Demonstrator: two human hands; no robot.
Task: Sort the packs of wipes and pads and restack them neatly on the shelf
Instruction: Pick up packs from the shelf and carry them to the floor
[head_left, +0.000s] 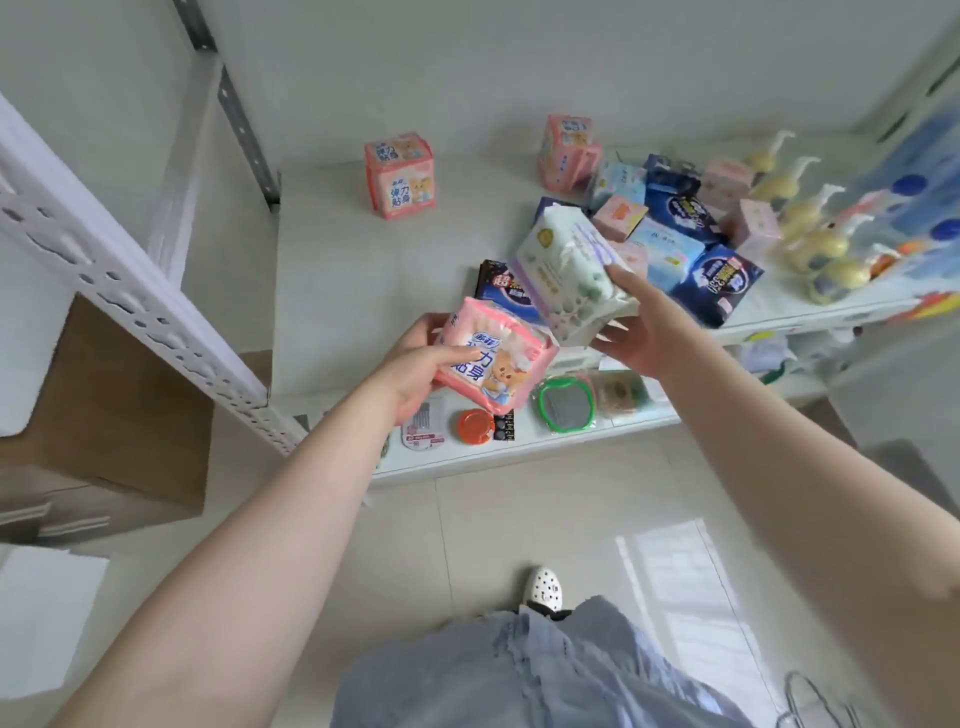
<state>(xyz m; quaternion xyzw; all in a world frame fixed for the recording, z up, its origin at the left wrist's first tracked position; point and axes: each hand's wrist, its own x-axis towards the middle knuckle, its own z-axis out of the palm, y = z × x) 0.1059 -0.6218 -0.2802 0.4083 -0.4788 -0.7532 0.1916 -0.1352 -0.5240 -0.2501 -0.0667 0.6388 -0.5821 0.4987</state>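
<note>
My left hand (415, 364) grips a pink pack with a bear picture (493, 358), held above the front edge of the white shelf (332, 291). My right hand (631, 322) holds a white and green pack with a lilac side (566, 270), lifted and tilted just right of the pink one. A dark blue pack (501, 288) lies on the shelf under both. One pink bear pack (399, 174) stands alone at the back left, another pink bear pack (566, 150) at the back middle. A jumbled pile of blue, dark blue and pink packs (680, 239) fills the right.
Yellow pump bottles (810, 228) stand in a row at the shelf's right end. A lower shelf holds a green-rimmed lid (566, 410), an orange lid (475, 426) and small packets. A perforated shelf post (124, 291) and a cardboard box (114, 415) are on the left.
</note>
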